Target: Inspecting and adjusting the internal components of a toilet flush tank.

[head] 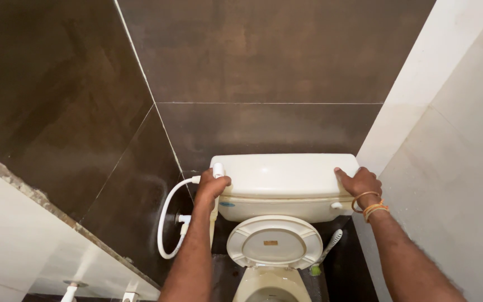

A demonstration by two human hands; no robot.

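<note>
A cream cistern lid (283, 173) rests on top of the toilet tank (275, 208) against the dark tiled wall. My left hand (212, 187) grips the lid's left end and my right hand (359, 184) grips its right end; thin bangles circle my right wrist. Below the tank the white toilet seat and cover (275, 241) stand raised, with the bowl (266, 288) partly in view at the bottom edge.
A white hose (166, 218) loops from the tank's left side down to a wall valve (184, 220). A hand spray (331, 243) hangs at the right of the seat. A pale wall stands close on the right, a pale ledge at lower left.
</note>
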